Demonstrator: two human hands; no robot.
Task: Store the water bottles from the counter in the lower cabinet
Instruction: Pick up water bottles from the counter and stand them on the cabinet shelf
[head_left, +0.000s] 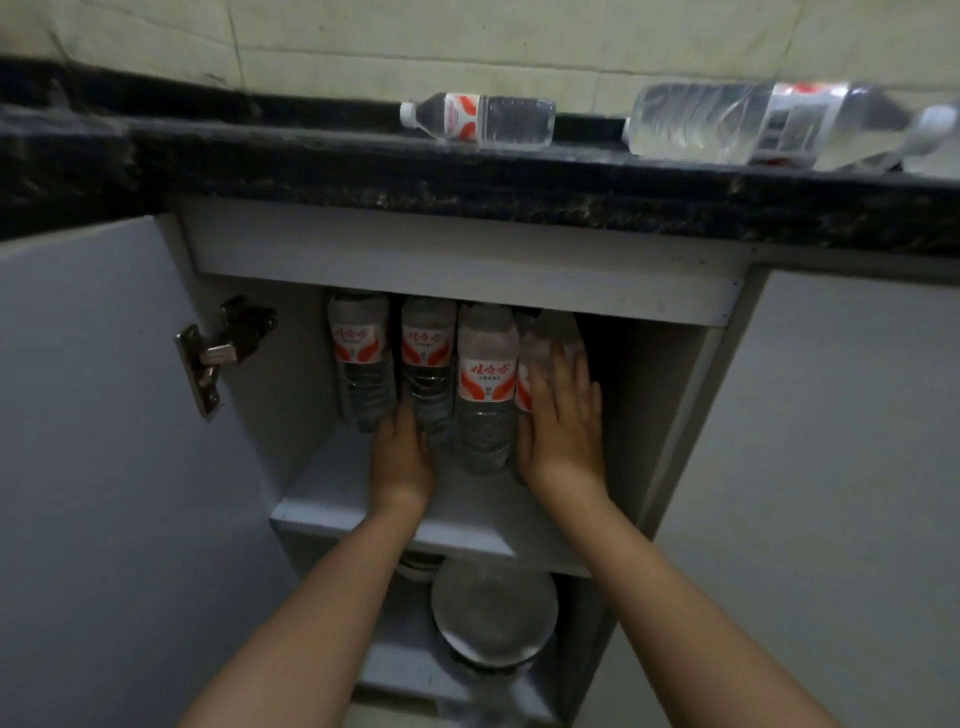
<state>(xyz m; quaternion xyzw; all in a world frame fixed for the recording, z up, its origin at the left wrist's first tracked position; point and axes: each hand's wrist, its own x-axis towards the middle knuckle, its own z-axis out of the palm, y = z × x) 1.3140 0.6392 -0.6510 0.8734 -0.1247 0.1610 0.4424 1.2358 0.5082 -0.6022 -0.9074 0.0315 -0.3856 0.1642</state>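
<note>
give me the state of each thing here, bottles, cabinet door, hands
small bottle: lying on the counter, capped
large bottle: lying on the counter
four shelf bottles: upright in the cabinet
cabinet door: open
left hand: open, touching the bottles
right hand: open, flat against the rightmost bottle

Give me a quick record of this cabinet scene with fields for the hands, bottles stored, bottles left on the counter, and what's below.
left hand: left hand open, touching the bases of the bottles on the shelf
right hand: right hand flat against the rightmost bottle
stored: four upright bottles in view on the upper shelf
on counter: small bottle and large bottle, both lying down
cabinet door: door open at left
below: round bowl on the lower shelf
</note>
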